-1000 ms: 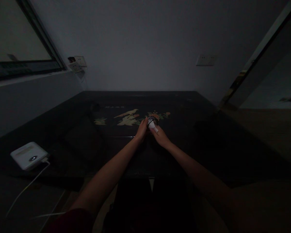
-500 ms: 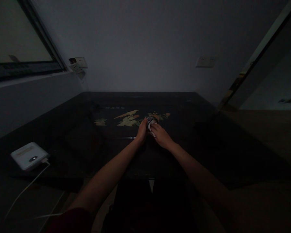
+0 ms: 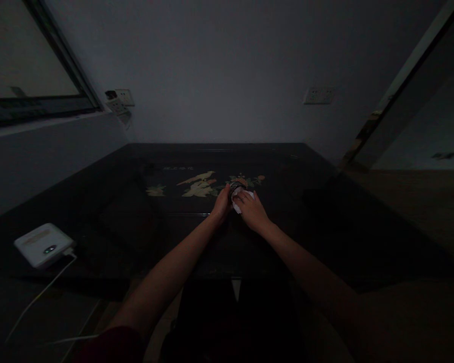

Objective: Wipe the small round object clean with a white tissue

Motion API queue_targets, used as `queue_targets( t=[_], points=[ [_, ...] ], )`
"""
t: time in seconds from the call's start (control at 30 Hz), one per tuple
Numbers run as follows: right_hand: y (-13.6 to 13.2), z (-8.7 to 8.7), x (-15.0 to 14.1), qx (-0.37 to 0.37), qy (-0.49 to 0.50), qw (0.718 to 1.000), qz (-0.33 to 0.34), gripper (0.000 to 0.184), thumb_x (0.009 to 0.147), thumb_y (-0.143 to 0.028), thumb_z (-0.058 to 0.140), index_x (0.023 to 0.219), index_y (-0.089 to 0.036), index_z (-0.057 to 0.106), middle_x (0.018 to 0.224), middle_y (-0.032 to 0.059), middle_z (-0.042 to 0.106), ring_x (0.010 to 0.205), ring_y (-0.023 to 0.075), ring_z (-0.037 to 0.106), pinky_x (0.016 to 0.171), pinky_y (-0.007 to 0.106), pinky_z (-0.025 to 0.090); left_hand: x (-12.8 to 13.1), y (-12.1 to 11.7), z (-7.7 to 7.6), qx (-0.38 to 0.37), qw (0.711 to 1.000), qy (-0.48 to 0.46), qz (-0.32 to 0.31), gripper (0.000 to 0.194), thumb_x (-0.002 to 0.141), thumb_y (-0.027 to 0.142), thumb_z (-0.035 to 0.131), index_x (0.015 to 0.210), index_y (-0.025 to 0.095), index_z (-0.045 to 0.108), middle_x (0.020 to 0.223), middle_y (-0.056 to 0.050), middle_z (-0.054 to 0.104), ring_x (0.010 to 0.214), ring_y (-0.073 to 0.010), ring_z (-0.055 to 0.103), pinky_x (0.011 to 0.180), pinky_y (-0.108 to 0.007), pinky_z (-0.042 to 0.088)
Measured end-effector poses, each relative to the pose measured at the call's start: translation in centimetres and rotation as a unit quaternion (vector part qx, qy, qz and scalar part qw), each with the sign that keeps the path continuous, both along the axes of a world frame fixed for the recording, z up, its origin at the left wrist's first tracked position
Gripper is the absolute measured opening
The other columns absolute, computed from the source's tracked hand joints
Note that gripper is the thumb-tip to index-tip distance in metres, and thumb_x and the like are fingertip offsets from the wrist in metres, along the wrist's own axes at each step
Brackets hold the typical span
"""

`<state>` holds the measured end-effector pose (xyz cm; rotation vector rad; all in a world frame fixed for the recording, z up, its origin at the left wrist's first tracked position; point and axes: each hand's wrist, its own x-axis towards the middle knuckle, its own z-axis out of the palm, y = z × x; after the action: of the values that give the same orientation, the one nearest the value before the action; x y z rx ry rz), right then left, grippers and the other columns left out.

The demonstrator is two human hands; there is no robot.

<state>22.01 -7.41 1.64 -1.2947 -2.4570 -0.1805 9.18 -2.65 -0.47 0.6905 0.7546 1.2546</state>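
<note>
My left hand [image 3: 221, 204] is wrapped round the left side of a small, round, dark object with a shiny rim [image 3: 236, 186]; the dim light hides its exact kind. My right hand [image 3: 252, 212] presses a crumpled white tissue [image 3: 237, 207] against the near right side of that object, fingers bent over the paper. Both hands are close together above the middle of a dark, glossy table [image 3: 136, 237]. Part of the round object is hidden by the fingers and the tissue.
A flower-and-bird picture [image 3: 199, 187] decorates the tabletop. At the left edge sits a white box-shaped device [image 3: 43, 244] with a white cable [image 3: 34, 300] hanging down. Wall sockets [image 3: 320, 95] and a plugged-in power strip [image 3: 117, 106] are on the walls behind.
My right hand has turned and shifted slightly on the round object, and more of the white tissue shows around its fingers. The left hand keeps its hold.
</note>
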Motion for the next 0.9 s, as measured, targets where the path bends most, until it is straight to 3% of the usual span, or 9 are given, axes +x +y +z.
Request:
queue_targets(
  t=[0.2, 0.3, 0.43, 0.53, 0.63, 0.73, 0.9],
  points=[
    [0.8, -0.8, -0.2, -0.053, 0.101, 0.993, 0.021, 0.036, 0.092, -0.014, 0.041, 0.123, -0.015, 0.059, 0.126, 0.0134, 0.062, 0.122, 0.0222, 0.051, 0.105, 0.041, 0.038, 0.0, -0.8, 0.7, -0.007, 0.999, 0.031, 0.025, 0.039, 0.085, 0.053, 0.055, 0.097, 0.018, 0.065, 0.088, -0.006, 0.07, 0.08, -0.0172, 0.065, 0.067, -0.025, 0.047],
    [1.6, -1.4, -0.4, -0.088, 0.207, 0.973, 0.048, 0.033, 0.096, -0.022, 0.037, 0.113, -0.016, 0.064, 0.118, 0.0124, 0.066, 0.115, 0.0206, 0.056, 0.1, 0.036, 0.042, -0.1, -0.9, 0.9, -0.018, 0.998, 0.05, 0.039, 0.037, 0.084, 0.054, 0.056, 0.094, 0.019, 0.064, 0.088, -0.005, 0.069, 0.08, -0.0168, 0.064, 0.065, -0.024, 0.046],
    [2.1, -2.0, -0.6, -0.171, 0.391, 0.902, 0.068, 0.034, 0.095, -0.032, 0.041, 0.111, -0.014, 0.064, 0.109, 0.0103, 0.069, 0.102, 0.0211, 0.063, 0.092, 0.035, 0.048, 0.0, -1.0, 1.1, -0.031, 0.996, 0.066, 0.048, 0.035, 0.086, 0.051, 0.053, 0.096, 0.019, 0.064, 0.091, -0.006, 0.069, 0.083, -0.0178, 0.063, 0.066, -0.025, 0.047],
    [2.2, -2.1, -0.6, -0.235, 0.484, 0.842, 0.043, 0.034, 0.091, -0.036, 0.046, 0.104, -0.012, 0.066, 0.095, 0.0072, 0.071, 0.09, 0.0202, 0.066, 0.085, 0.034, 0.051, 0.0, -0.9, 1.2, -0.037, 0.996, 0.065, 0.049, 0.036, 0.086, 0.051, 0.054, 0.098, 0.019, 0.064, 0.093, -0.006, 0.069, 0.082, -0.0184, 0.063, 0.066, -0.026, 0.048],
    [2.0, -2.0, -0.6, -0.266, 0.517, 0.813, 0.015, 0.034, 0.088, -0.041, 0.05, 0.095, -0.013, 0.068, 0.082, 0.0047, 0.071, 0.083, 0.0202, 0.066, 0.081, 0.034, 0.052, 0.1, -0.8, 1.2, -0.037, 0.997, 0.055, 0.046, 0.037, 0.084, 0.052, 0.057, 0.099, 0.019, 0.065, 0.094, -0.006, 0.069, 0.081, -0.0184, 0.064, 0.065, -0.026, 0.048],
    [1.7, -1.8, -0.6, -0.258, 0.499, 0.827, 0.012, 0.037, 0.088, -0.043, 0.049, 0.093, -0.012, 0.068, 0.079, 0.0046, 0.07, 0.08, 0.0202, 0.065, 0.078, 0.033, 0.052, 0.0, -0.8, 1.2, -0.037, 0.997, 0.052, 0.035, 0.039, 0.083, 0.053, 0.058, 0.102, 0.019, 0.065, 0.094, -0.007, 0.069, 0.082, -0.0186, 0.064, 0.065, -0.026, 0.049],
    [0.7, -1.3, -0.8, -0.183, 0.361, 0.914, 0.03, 0.035, 0.095, -0.033, 0.038, 0.106, -0.014, 0.065, 0.097, 0.0102, 0.071, 0.091, 0.0215, 0.066, 0.081, 0.031, 0.049, -0.2, -1.1, 1.5, -0.028, 0.998, 0.046, 0.024, 0.04, 0.086, 0.052, 0.054, 0.107, 0.02, 0.065, 0.099, -0.007, 0.07, 0.091, -0.0199, 0.065, 0.07, -0.027, 0.051]
  ],
)
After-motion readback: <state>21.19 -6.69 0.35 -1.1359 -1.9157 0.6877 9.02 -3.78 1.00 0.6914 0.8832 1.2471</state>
